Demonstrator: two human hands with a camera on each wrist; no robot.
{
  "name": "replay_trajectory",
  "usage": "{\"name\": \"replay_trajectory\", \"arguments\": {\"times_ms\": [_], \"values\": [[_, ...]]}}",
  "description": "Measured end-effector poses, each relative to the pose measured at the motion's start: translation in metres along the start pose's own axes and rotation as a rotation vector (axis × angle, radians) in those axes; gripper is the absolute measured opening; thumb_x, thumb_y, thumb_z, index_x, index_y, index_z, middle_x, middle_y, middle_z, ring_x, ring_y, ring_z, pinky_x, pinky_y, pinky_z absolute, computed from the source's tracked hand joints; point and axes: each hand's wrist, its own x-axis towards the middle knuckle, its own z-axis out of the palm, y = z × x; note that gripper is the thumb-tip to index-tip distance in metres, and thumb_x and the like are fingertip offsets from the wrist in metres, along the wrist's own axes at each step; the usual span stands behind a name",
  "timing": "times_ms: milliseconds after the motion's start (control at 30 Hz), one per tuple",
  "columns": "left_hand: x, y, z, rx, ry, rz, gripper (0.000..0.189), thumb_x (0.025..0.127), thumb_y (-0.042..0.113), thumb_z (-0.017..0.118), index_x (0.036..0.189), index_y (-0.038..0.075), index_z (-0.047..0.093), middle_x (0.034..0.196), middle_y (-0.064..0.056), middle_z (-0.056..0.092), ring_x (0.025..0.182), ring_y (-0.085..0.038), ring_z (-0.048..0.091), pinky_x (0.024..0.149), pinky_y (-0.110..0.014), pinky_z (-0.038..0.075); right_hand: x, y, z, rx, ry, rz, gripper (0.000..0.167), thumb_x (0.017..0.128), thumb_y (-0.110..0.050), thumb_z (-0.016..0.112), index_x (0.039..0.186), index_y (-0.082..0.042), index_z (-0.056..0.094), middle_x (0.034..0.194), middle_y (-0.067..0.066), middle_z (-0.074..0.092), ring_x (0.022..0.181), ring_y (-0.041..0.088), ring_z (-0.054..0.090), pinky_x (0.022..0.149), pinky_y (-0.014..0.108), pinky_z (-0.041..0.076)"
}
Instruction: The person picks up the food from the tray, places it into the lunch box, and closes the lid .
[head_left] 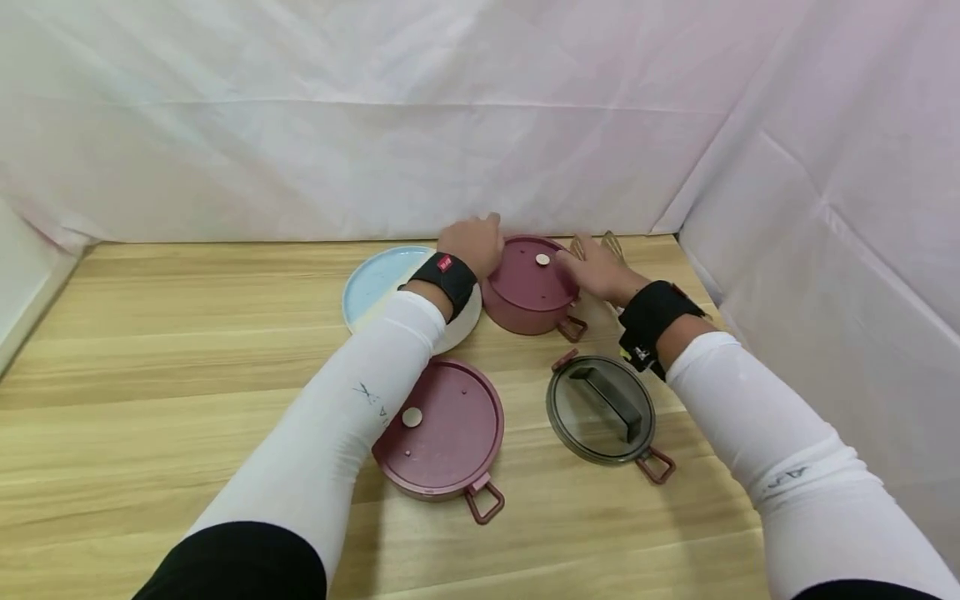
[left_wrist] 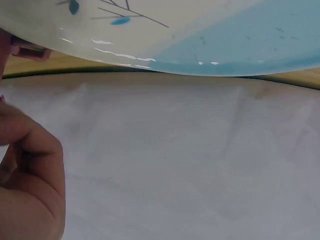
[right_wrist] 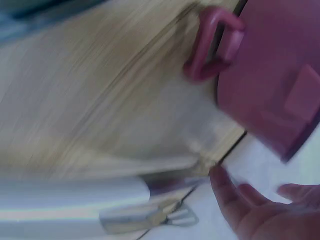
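Observation:
A burgundy lidded pot [head_left: 529, 283] stands by the back curtain between both hands. My left hand [head_left: 474, 243] is at its left rim with the fingers bent; whether they grip the rim is hidden. In the left wrist view that hand [left_wrist: 30, 175] shows curled fingers at the left edge. My right hand [head_left: 596, 271] is at the pot's right side, fingers loosely extended. In the right wrist view the fingers [right_wrist: 227, 192] are beside the pot [right_wrist: 270, 75], close to a pale cylinder [right_wrist: 65, 202] with utensils [right_wrist: 160, 217] at its end, one of them slotted.
A blue and cream plate [head_left: 375, 283] lies under the left wrist. Nearer are a second burgundy lidded pot [head_left: 457, 433], partly under the left sleeve, and a smaller pot with a dark see-through lid [head_left: 600, 408]. White curtains [head_left: 480, 125] bound the wooden table [head_left: 187, 375].

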Motion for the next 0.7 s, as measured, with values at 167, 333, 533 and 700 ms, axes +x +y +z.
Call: {"name": "replay_trajectory", "arguments": {"times_ms": [167, 333, 533, 700], "values": [[-0.007, -0.007, -0.013, -0.109, -0.116, -0.016, 0.041, 0.109, 0.032, 0.032, 0.135, 0.012, 0.057, 0.131, -0.012, 0.063, 0.122, -0.028, 0.059, 0.103, -0.044, 0.048, -0.012, 0.000, 0.000, 0.088, -0.104, 0.084, 0.060, 0.109, -0.044, 0.026, 0.155, -0.006, 0.029, 0.094, 0.022, 0.058, 0.077, 0.037, 0.063, 0.071, 0.046, 0.056], [-0.014, -0.010, -0.018, -0.182, -0.172, 0.005, 0.038, 0.107, 0.024, 0.034, 0.127, 0.005, 0.061, 0.127, -0.013, 0.064, 0.117, -0.025, 0.059, 0.103, -0.040, 0.046, -0.015, -0.003, 0.008, 0.248, -0.203, 0.074, 0.051, 0.110, -0.035, 0.026, 0.154, -0.009, 0.025, 0.090, 0.018, 0.065, 0.076, 0.031, 0.069, 0.068, 0.041, 0.057], [-0.016, -0.013, -0.017, -0.168, -0.186, 0.003, 0.037, 0.107, 0.022, 0.035, 0.128, 0.004, 0.060, 0.124, -0.014, 0.064, 0.114, -0.025, 0.059, 0.101, -0.039, 0.047, -0.013, -0.003, 0.017, 0.382, -0.226, 0.046, 0.042, 0.111, -0.020, 0.025, 0.151, -0.006, 0.025, 0.076, 0.009, 0.062, 0.066, 0.017, 0.060, 0.066, 0.038, 0.055], [-0.015, -0.018, -0.018, -0.173, -0.176, 0.023, 0.037, 0.109, 0.024, 0.034, 0.129, 0.005, 0.057, 0.121, -0.013, 0.064, 0.111, -0.025, 0.060, 0.098, -0.040, 0.047, -0.014, -0.005, 0.016, 0.339, -0.165, 0.019, 0.045, 0.111, -0.020, 0.024, 0.154, -0.006, 0.025, 0.079, 0.008, 0.060, 0.067, 0.018, 0.058, 0.064, 0.037, 0.051]]}}
